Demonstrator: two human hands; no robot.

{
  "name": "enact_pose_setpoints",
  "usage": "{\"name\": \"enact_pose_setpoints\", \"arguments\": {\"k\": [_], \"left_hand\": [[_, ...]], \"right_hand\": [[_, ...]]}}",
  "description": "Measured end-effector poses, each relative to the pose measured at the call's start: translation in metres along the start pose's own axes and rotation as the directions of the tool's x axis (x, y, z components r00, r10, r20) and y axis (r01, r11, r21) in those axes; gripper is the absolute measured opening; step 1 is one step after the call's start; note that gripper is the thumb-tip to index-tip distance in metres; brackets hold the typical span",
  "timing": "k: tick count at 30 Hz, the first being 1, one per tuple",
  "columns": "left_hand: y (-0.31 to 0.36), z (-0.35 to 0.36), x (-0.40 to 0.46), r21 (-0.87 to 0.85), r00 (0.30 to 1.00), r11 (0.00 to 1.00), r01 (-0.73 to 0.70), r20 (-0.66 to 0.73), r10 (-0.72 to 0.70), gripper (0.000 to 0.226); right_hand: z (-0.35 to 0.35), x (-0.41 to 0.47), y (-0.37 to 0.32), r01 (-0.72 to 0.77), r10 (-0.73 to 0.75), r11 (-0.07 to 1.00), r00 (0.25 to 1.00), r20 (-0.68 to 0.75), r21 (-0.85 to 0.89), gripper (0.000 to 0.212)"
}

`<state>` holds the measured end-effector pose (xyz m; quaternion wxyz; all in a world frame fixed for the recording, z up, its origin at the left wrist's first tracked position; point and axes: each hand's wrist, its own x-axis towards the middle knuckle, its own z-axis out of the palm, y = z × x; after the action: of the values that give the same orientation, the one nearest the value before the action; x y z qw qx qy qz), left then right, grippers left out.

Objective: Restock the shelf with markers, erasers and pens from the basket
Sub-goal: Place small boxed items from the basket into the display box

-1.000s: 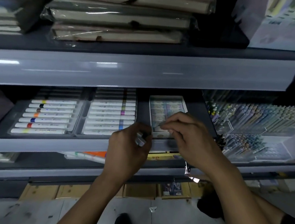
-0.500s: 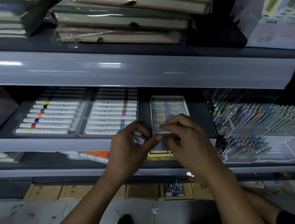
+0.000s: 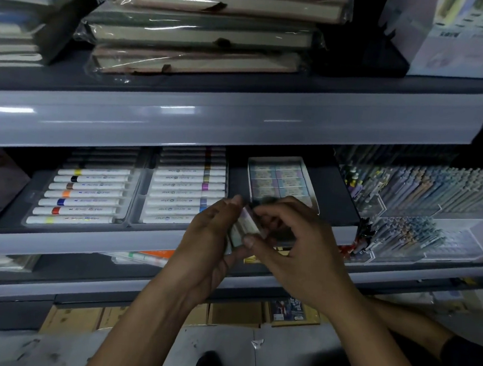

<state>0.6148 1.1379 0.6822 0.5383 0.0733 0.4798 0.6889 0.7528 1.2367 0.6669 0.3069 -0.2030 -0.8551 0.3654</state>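
Between left hand [image 3: 210,238] and right hand [image 3: 293,244], pinched erasers [image 3: 244,226].

The grey shelf [image 3: 85,245] carries two clear trays of markers [image 3: 80,196] side by side on the left, a white box of erasers [image 3: 281,180] in the middle (partly hidden by hands), and racks of pens [image 3: 423,203] on the right.

1 head-worn view, facing forward and down, close to shelf [image 3: 238,130] front
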Motion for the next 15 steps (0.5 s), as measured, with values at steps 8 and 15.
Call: {"name": "enact_pose_setpoints", "arguments": {"k": [8, 15], "left_hand": [[-0.006, -0.001, 0.004, -0.064, 0.996, 0.995, -0.071, 0.053, 0.074, 0.017], [-0.008, -0.006, 0.007, 0.308, 0.965, 0.915, -0.262, 0.081, 0.249, 0.029]], "right_hand": [[-0.001, 0.002, 0.001, 0.047, -0.053, 0.996, 0.995, -0.084, -0.071, 0.017], [-0.009, 0.004, 0.0, 0.046, -0.061, 0.99, 0.992, -0.11, -0.133, 0.016]]}}
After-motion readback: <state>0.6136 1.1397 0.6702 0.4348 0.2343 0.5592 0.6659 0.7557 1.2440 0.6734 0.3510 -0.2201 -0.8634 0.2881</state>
